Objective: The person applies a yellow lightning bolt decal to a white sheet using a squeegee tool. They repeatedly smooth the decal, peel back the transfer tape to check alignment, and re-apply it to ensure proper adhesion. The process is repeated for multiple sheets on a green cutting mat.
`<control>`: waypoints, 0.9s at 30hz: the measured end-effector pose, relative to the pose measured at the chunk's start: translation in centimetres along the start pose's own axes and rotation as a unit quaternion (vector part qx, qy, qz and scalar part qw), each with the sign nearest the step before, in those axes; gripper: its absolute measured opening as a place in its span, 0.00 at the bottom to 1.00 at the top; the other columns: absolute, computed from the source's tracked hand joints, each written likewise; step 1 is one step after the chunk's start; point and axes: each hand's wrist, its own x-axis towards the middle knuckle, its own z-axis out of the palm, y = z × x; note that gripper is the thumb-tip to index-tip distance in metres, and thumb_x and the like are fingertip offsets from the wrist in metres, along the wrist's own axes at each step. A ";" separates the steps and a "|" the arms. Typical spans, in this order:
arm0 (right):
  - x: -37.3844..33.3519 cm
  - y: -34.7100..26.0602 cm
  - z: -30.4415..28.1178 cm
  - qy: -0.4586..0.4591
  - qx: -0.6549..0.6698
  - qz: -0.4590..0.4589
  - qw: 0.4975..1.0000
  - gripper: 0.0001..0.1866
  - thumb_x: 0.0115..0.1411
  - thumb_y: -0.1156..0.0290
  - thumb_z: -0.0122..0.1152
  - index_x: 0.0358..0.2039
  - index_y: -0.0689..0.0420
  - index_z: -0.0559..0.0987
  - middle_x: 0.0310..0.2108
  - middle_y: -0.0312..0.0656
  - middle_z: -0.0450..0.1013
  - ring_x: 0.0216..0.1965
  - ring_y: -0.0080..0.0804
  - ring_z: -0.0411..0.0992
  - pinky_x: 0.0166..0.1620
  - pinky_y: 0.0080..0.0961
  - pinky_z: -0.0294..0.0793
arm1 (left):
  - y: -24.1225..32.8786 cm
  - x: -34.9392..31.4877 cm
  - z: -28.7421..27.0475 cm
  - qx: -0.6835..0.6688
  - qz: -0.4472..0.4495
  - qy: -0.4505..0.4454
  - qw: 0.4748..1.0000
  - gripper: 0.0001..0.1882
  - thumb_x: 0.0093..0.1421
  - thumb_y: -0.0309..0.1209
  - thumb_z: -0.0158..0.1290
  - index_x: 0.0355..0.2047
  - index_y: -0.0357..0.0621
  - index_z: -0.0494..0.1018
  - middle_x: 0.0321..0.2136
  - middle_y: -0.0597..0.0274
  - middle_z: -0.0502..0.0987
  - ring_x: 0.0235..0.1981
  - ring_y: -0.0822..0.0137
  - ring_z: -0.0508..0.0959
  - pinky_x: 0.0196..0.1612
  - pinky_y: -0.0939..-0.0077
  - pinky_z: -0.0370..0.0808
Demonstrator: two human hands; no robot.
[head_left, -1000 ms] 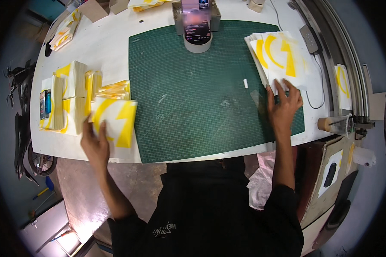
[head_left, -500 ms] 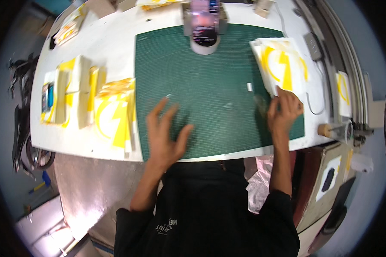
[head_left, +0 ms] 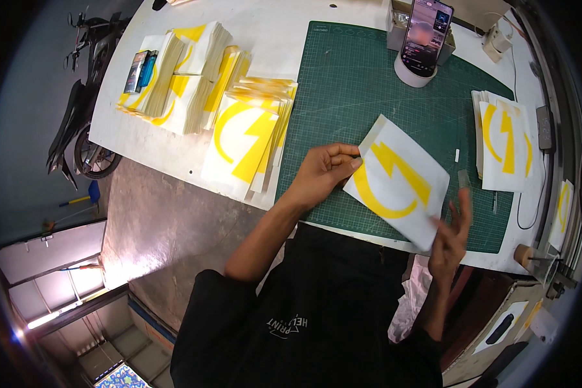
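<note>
A white table [head_left: 174, 145] fills the upper frame, with a green cutting mat [head_left: 368, 97] lying on its middle. At upper left, stacks of white sheets with yellow shapes [head_left: 194, 84] lie on the bare top. At the right another stack [head_left: 504, 142] rests at the mat's edge. At top centre a tape roll [head_left: 414, 72] props a phone [head_left: 425, 29]. A small dark block [head_left: 545, 127], perhaps a charger, lies far right.

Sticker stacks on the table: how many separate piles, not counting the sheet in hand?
4, perhaps more out of view: left stack under a small dark box, the next stack, a fanned stack by the mat's left edge, and the right stack.
</note>
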 end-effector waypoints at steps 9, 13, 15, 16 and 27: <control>2.2 1.6 2.6 0.149 0.315 0.405 0.846 0.26 0.72 0.69 0.63 0.65 0.66 0.67 0.49 0.48 0.81 0.41 0.27 0.80 0.44 0.23 0.80 | 1.1 -0.5 1.1 -0.025 -0.086 0.019 0.996 0.20 0.73 0.31 0.57 0.59 0.30 0.72 0.39 0.50 0.85 0.30 0.66 0.87 0.37 0.74 0.86; 3.5 1.7 3.2 0.149 0.276 0.384 0.869 0.22 0.65 0.80 0.69 0.57 0.67 0.73 0.40 0.42 0.82 0.39 0.23 0.80 0.44 0.18 0.78 | 0.9 -0.8 0.6 0.077 -0.006 -0.066 0.995 0.20 0.74 0.31 0.57 0.59 0.29 0.72 0.40 0.53 0.86 0.35 0.71 0.86 0.44 0.76 0.84; 3.9 0.8 3.1 0.155 0.259 0.346 0.889 0.19 0.63 0.82 0.71 0.53 0.68 0.76 0.37 0.40 0.82 0.38 0.21 0.79 0.44 0.17 0.78 | 1.2 -1.5 0.5 0.060 0.056 -0.094 0.992 0.20 0.74 0.31 0.57 0.59 0.30 0.72 0.38 0.56 0.87 0.37 0.73 0.85 0.48 0.75 0.83; 3.2 1.1 2.5 0.118 0.249 0.318 0.907 0.11 0.65 0.82 0.69 0.47 0.67 0.80 0.36 0.39 0.81 0.38 0.18 0.78 0.44 0.15 0.77 | 1.5 -1.7 1.3 -0.012 0.048 -0.011 0.999 0.17 0.76 0.35 0.54 0.54 0.31 0.77 0.35 0.61 0.87 0.36 0.77 0.83 0.46 0.78 0.81; 2.1 -0.5 -2.2 0.032 0.328 0.272 0.904 0.04 0.66 0.81 0.66 0.39 0.61 0.79 0.39 0.39 0.80 0.37 0.19 0.75 0.44 0.19 0.73 | 0.7 -0.6 0.3 0.192 0.086 0.011 0.978 0.20 0.77 0.40 0.52 0.42 0.32 0.83 0.30 0.66 0.85 0.31 0.82 0.78 0.34 0.82 0.75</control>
